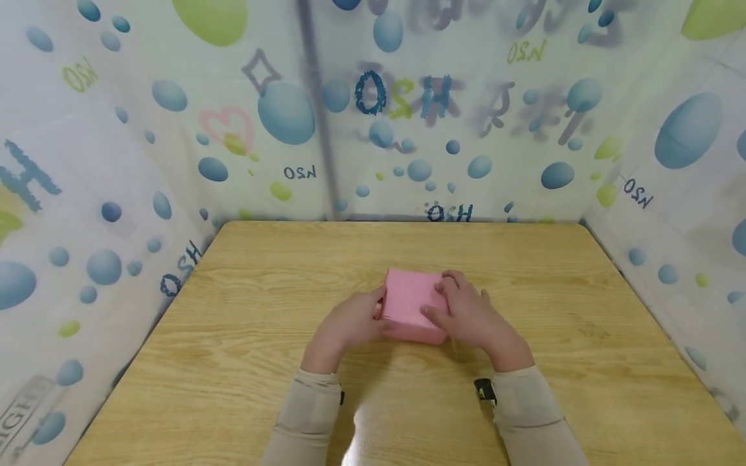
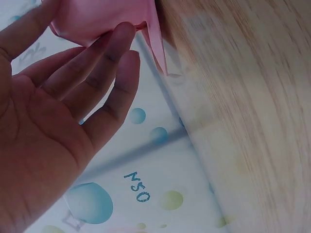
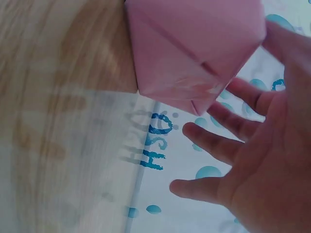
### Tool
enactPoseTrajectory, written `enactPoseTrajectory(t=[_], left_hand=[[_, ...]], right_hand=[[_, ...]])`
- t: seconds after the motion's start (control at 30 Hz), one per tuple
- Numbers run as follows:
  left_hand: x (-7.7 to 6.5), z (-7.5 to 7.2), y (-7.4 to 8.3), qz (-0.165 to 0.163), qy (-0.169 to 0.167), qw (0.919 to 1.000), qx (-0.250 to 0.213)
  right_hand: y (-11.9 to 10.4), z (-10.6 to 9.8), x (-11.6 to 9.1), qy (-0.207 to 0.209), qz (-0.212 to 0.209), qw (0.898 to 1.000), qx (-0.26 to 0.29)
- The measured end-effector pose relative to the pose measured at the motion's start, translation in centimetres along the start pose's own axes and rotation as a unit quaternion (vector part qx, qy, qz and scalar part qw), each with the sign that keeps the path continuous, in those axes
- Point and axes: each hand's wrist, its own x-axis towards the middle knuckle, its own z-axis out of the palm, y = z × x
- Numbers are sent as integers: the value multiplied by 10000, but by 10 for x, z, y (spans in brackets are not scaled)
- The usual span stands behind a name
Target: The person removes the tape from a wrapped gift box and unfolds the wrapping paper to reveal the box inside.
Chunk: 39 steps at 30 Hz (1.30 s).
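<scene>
Presently both my forearms reach forward over the wood-grain table, my wrists angled inward to a pink box near the table's middle. My left hand grips the box's left side between thumb and bent fingers, just beside a loose pink flap. My right hand lies at the right side, its fingers spread, thumb and foremost fingers touching the box, the little finger stretched clear of it. Lettering on the printed curtain is noted: blue and green characters read as a mirrored "H2O", and "GH" is legible in a frame at lower left. The curtain bounds the table at left, back and right. A black tag hangs by my right sleeve; its yellowish mark is too small to read. My hands partly hide the box's side edges.
</scene>
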Motion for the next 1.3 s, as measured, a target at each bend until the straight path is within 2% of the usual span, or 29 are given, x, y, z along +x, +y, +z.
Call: enactPoseTrajectory(t=[0.23, 0.37, 0.43, 0.5, 0.63, 0.73, 0.97, 1.07, 1.3], left_hand=[[0, 0, -4, -102, 616, 9978, 223], [1, 2, -5, -506, 896, 9946, 140], [2, 3, -4, -685, 909, 9935, -77], [3, 3, -2, -730, 835, 9932, -355], [5, 4, 2, -512, 656, 9944, -656], [5, 5, 5, -461, 657, 9950, -597], [4, 8, 8, -618, 782, 9935, -559], [5, 10, 9, -583, 840, 9929, -612], [11, 16, 14, -478, 857, 9935, -575]], right_hand=[[-3, 0, -4, 222, 281, 9991, -233], [-4, -2, -7, 117, 450, 9989, -102], [-3, -4, -8, 60, 485, 9988, -21], [-3, -4, -8, -17, 524, 9985, 128], [-3, -3, -8, -308, 560, 9965, 541], [-3, -1, -7, -413, 634, 9935, 855], [-5, 3, -6, -378, 156, 9951, 905], [-5, 4, -5, -409, -1, 9948, 934], [-2, 11, -2, -114, -339, 9952, 914]])
